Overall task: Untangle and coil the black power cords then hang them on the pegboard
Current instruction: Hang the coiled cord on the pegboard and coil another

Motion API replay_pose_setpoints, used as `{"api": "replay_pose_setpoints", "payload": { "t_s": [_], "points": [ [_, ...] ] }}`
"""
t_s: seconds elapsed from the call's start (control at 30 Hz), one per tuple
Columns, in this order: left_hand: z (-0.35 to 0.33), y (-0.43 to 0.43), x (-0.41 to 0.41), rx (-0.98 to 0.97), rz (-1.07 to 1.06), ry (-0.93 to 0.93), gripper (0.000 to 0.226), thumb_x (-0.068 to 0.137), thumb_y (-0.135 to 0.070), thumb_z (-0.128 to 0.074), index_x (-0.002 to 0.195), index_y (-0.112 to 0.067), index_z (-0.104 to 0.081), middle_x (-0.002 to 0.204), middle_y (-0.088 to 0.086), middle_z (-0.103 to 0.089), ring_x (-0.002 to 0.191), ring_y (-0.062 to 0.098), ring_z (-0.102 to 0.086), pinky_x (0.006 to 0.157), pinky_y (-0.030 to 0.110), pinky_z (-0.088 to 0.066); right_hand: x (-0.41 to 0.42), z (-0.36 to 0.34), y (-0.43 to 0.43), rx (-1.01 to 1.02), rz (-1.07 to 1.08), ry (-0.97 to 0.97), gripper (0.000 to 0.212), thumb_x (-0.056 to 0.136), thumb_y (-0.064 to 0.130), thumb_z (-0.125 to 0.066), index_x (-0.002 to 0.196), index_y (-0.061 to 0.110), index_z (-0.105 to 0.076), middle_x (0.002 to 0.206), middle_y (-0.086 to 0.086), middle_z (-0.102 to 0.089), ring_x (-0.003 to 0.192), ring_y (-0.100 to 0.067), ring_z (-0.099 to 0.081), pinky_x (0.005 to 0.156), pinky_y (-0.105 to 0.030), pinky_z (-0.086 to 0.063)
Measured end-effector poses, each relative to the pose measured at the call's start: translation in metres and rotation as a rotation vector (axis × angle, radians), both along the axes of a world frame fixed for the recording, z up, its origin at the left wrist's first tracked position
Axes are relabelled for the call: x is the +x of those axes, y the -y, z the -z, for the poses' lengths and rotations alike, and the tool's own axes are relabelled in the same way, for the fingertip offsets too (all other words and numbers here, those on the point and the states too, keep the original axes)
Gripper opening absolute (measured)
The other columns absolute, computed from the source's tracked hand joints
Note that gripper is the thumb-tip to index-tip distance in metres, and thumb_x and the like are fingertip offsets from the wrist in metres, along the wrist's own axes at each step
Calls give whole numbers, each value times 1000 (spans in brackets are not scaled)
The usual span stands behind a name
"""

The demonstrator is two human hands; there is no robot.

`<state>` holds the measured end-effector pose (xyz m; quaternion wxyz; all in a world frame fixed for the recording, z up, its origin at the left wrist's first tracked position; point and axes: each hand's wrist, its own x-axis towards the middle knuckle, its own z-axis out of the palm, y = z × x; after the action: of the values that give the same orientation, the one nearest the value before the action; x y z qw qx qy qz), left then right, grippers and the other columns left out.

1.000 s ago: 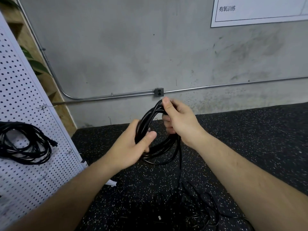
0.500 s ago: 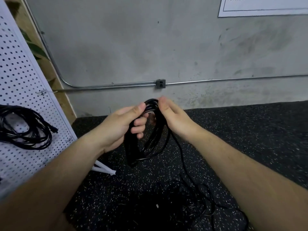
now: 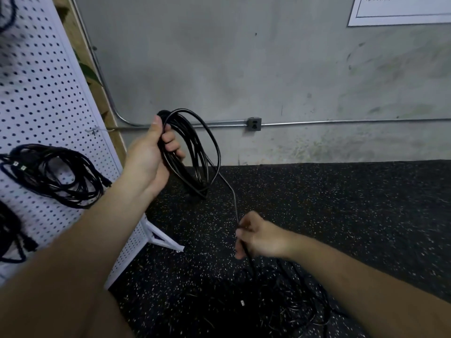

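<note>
My left hand [image 3: 148, 157] grips a coil of black power cord [image 3: 195, 152] by its top, held up in front of the grey wall. One loose strand [image 3: 231, 193] runs from the coil down to my right hand [image 3: 258, 236], which pinches it low over the floor. Below that hand a tangled heap of black cords [image 3: 280, 296] lies on the speckled floor. The white pegboard [image 3: 44, 98] leans at the left, with a coiled black cord [image 3: 58, 176] hanging on it and another [image 3: 12, 230] lower down.
A metal conduit [image 3: 341, 122] with a small junction box [image 3: 254, 123] runs along the wall. The pegboard's white foot [image 3: 163, 237] sticks out onto the black rubber floor [image 3: 341, 203]. A white poster [image 3: 400, 11] hangs at the top right.
My right hand has let go of the coil's top and dropped down along the loose strand. My left hand now holds the coil alone, moved up and left.
</note>
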<state>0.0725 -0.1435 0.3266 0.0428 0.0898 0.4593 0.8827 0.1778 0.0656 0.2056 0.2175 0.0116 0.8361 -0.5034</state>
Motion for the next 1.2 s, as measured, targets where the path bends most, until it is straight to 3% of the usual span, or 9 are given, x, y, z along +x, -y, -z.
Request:
{"api": "replay_pose_setpoints", "payload": {
  "t_s": [0.07,0.2,0.3,0.4,0.53,0.7,0.97,1.1,1.2],
  "points": [
    [0,3,-4,7,-82,-3,30,106,-42,-44,86,-21,-51,61,-11,-43,50,5,-39,53,21,-42,7,5,4,180,-79,42,22,108,34,-42,122,17,-39,101,-5,-77,81,-13,-68,77,-31,-55],
    [6,13,-16,-53,-226,-14,30,105,-43,-48,89,-19,-53,63,-10,-48,53,7,-43,57,25,-41,17,4,5,465,-164,-45,12,107,27,-43,114,19,-37,97,-4,-63,78,-15,-57,66,-32,-48],
    [16,12,-12,-346,-262,-137,26,106,-39,-49,92,-18,-56,68,-9,-54,59,9,-49,60,26,-46,21,-20,7,772,-238,-363,16,104,12,-46,119,17,-43,93,-1,-57,76,-16,-55,60,-30,-45],
    [24,-1,1,-572,-227,-254,23,106,-32,-49,91,-17,-58,75,-5,-59,65,10,-55,66,28,-49,23,-55,10,884,-216,-734,36,103,15,-48,136,29,-49,110,4,-62,93,-20,-65,78,-36,-56],
    [26,-24,19,-727,-127,-346,20,107,-25,-47,101,-9,-58,79,-2,-67,64,8,-64,60,21,-50,22,-86,10,769,-164,-846,30,106,37,-43,130,44,-58,104,10,-55,98,-13,-57,99,-39,-40],
    [33,-40,37,-877,21,-463,20,105,-32,-51,98,-17,-63,70,-13,-70,65,0,-64,63,20,-50,9,-99,10,407,92,-835,20,94,37,-70,101,19,-63,91,9,-62,84,-10,-58,76,-33,-49],
    [34,-40,42,-716,376,-339,30,103,-31,-49,91,-6,-60,76,3,-64,56,12,-46,63,30,-42,7,-107,3,385,421,-794,59,69,57,-85,94,20,-47,76,10,-58,68,-1,-53,54,-22,-38],
    [25,-42,39,-461,386,-232,21,100,-28,-51,96,-9,-58,67,-2,-47,53,8,-38,56,24,-35,3,-100,-5,-4,389,-732,34,88,40,-75,98,20,-50,79,1,-65,60,-14,-63,65,-35,-53],
    [18,-38,33,-369,287,-187,19,105,-23,-47,96,-9,-55,68,-3,-46,53,8,-36,55,22,-36,3,-88,-18,-270,301,-553,9,101,22,-59,104,15,-54,87,-1,-71,82,-20,-74,90,-43,-57]
  ]
}}
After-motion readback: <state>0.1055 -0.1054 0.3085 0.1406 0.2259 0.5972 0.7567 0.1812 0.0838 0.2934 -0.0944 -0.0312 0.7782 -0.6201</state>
